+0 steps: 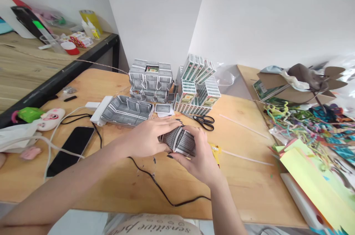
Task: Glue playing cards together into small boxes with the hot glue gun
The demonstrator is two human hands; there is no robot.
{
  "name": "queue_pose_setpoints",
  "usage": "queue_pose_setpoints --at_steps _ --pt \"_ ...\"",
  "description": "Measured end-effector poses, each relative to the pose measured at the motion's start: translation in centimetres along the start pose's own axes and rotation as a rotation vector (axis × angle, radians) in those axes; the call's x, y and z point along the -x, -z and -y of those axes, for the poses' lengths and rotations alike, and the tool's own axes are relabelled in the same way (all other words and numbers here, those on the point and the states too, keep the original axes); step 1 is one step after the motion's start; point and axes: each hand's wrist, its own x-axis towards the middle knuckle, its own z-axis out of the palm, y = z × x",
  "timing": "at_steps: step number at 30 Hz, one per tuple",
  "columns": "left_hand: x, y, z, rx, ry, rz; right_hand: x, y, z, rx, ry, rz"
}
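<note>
Above the table's front half, my left hand (148,135) and my right hand (201,155) grip a small piece of bent playing cards (180,140) from both sides. Grey patterned backs face up on it, with a pale band across the middle; my fingers hide its ends. Just behind my left hand lies an open tray-like shape built from playing cards (127,111). Farther back stands a stacked block of folded cards (151,79). Loose cards (163,108) lie flat beside the tray shape. A yellow glue gun (215,150) is partly hidden by my right hand.
Green-and-white card boxes (194,91) stand stacked at the back. Black-handled scissors (205,121) lie before them, with clear glue sticks (246,157) to the right. A phone (70,150) and cables (163,190) occupy the left and front. Coloured paper (313,187) crowds the right edge.
</note>
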Motion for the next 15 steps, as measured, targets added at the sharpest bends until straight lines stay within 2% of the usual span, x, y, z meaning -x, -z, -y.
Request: queue_pose_setpoints --at_steps 6,15 --pt "-0.03 0.02 0.32 0.037 -0.033 -0.004 0.08 0.26 -0.47 0.076 0.139 -0.035" --pt "-0.18 -0.22 0.58 0.085 -0.017 -0.005 0.02 0.29 -0.79 0.091 0.154 -0.038"
